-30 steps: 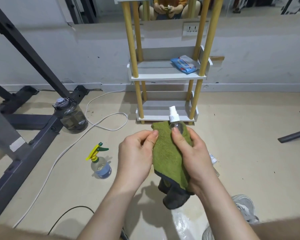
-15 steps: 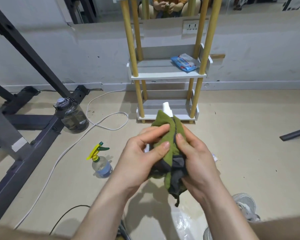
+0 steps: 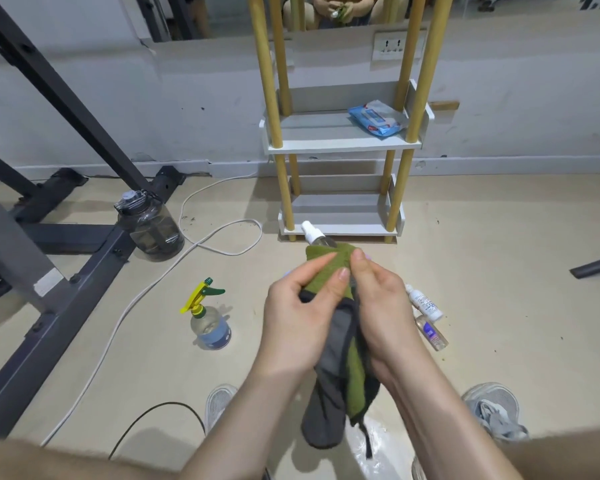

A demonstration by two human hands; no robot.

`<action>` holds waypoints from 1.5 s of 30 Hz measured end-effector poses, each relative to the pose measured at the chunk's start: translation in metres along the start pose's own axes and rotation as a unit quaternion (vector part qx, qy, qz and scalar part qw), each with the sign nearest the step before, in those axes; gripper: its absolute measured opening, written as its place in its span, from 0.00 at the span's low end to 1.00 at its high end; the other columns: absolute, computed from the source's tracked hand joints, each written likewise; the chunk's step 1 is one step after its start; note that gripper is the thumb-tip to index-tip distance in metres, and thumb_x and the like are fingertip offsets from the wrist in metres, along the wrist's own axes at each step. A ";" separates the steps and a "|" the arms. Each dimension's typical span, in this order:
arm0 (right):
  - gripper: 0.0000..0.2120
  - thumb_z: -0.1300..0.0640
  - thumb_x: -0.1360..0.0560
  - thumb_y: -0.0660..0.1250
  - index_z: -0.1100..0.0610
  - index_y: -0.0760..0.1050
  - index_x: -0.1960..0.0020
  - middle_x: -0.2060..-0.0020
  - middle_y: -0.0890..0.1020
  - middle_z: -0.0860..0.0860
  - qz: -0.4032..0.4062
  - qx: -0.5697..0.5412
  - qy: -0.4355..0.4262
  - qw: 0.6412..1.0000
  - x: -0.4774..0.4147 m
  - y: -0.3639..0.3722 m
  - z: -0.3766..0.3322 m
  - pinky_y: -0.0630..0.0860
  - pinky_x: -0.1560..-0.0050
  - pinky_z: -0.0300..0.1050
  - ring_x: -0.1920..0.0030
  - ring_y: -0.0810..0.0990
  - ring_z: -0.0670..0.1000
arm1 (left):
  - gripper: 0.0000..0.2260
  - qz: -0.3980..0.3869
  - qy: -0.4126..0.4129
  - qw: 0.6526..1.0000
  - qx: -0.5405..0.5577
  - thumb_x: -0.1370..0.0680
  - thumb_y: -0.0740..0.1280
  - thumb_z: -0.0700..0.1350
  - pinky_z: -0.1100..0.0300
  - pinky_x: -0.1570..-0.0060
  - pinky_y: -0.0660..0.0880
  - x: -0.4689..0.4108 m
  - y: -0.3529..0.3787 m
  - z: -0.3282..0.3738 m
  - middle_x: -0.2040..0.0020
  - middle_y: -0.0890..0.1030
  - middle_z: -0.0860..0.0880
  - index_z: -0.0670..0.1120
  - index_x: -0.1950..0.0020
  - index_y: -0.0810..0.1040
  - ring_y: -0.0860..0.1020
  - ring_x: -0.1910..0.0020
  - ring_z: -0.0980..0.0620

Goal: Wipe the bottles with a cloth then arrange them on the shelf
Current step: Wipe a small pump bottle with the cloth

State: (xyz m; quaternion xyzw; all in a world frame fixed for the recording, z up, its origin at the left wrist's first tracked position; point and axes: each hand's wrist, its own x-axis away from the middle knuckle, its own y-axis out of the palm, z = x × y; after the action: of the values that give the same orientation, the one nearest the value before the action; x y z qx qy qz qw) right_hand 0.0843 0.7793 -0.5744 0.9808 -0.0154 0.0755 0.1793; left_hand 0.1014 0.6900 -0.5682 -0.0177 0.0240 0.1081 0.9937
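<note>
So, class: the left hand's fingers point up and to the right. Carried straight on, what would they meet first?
The left hand would first press into the green cloth wrapped round the small spray bottle, with the right hand fingers just behind, though depth is unclear.

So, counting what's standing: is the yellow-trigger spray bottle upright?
Upright: the spray bottle stands on its base on the floor, trigger on top.

small spray bottle (image 3: 315,234): only white nozzle and clear neck show beyond the fingertips, body wrapped in green-grey cloth (image 3: 329,275) | two small bottles (image 3: 426,315) just right of right hand (image 3: 381,306): labels unreadable | shelf (image 3: 340,143): top cut off
</note>
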 end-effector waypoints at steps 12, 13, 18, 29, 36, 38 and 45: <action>0.12 0.56 0.18 0.62 0.53 0.79 0.37 0.48 0.86 0.53 0.011 0.030 -0.003 0.999 -0.004 -0.008 -0.006 0.77 0.38 0.60 0.45 0.84 0.55 | 0.17 -0.076 -0.058 0.977 0.192 0.28 0.65 0.31 0.57 0.50 0.80 -0.008 -0.008 0.002 0.50 0.85 0.43 0.41 0.41 0.81 0.83 0.51 0.47; 0.12 0.57 0.18 0.62 0.54 0.78 0.36 0.46 0.86 0.55 -0.009 0.008 0.004 1.000 -0.005 -0.013 -0.007 0.77 0.37 0.61 0.44 0.84 0.57 | 0.20 -0.072 -0.065 0.973 0.211 0.29 0.64 0.27 0.59 0.54 0.80 -0.011 -0.012 0.004 0.52 0.86 0.43 0.39 0.40 0.81 0.84 0.53 0.49; 0.23 0.57 0.27 0.72 0.51 0.76 0.32 0.43 0.84 0.51 -0.106 0.073 0.000 0.992 0.003 -0.027 -0.001 0.75 0.34 0.59 0.40 0.82 0.55 | 0.07 0.043 -0.062 0.973 0.220 0.24 0.66 0.34 0.60 0.57 0.80 -0.024 -0.025 0.006 0.56 0.86 0.43 0.39 0.49 0.82 0.84 0.59 0.50; 0.16 0.54 0.19 0.65 0.48 0.75 0.31 0.46 0.84 0.43 -0.153 0.270 -0.105 0.945 0.024 -0.003 0.009 0.75 0.42 0.40 0.44 0.80 0.41 | 0.11 0.131 -0.073 0.989 0.007 0.23 0.58 0.49 0.51 0.62 0.69 -0.029 -0.027 0.005 0.68 0.72 0.49 0.49 0.65 0.67 0.70 0.65 0.48; 0.21 0.50 0.20 0.65 0.52 0.72 0.28 0.45 0.82 0.49 -0.093 0.358 -0.135 0.919 0.028 0.006 0.024 0.74 0.39 0.44 0.44 0.80 0.47 | 0.13 0.117 -0.113 0.973 0.162 0.17 0.60 0.43 0.59 0.67 0.73 -0.031 -0.032 -0.002 0.67 0.75 0.43 0.44 0.61 0.74 0.74 0.69 0.49; 0.13 0.51 0.18 0.63 0.56 0.79 0.38 0.51 0.86 0.52 -0.136 0.168 -0.001 0.976 0.023 -0.001 0.010 0.80 0.46 0.49 0.51 0.84 0.49 | 0.11 0.067 -0.126 0.969 0.204 0.16 0.59 0.42 0.60 0.64 0.78 -0.029 -0.038 -0.004 0.64 0.80 0.45 0.41 0.53 0.79 0.78 0.67 0.50; 0.20 0.49 0.19 0.61 0.60 0.86 0.55 0.54 0.86 0.61 -0.102 -0.090 0.189 0.973 0.019 -0.010 -0.001 0.83 0.52 0.51 0.56 0.86 0.56 | 0.09 0.046 -0.116 0.971 0.203 0.20 0.66 0.44 0.58 0.63 0.77 -0.038 -0.046 -0.005 0.63 0.82 0.44 0.40 0.54 0.83 0.79 0.66 0.51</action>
State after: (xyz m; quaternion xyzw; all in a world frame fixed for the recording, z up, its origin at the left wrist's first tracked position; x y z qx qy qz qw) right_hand 0.1035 0.7890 -0.5740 0.9250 0.1120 0.2388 0.2736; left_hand 0.0735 0.6370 -0.5700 0.1981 -0.0696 0.1477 0.9665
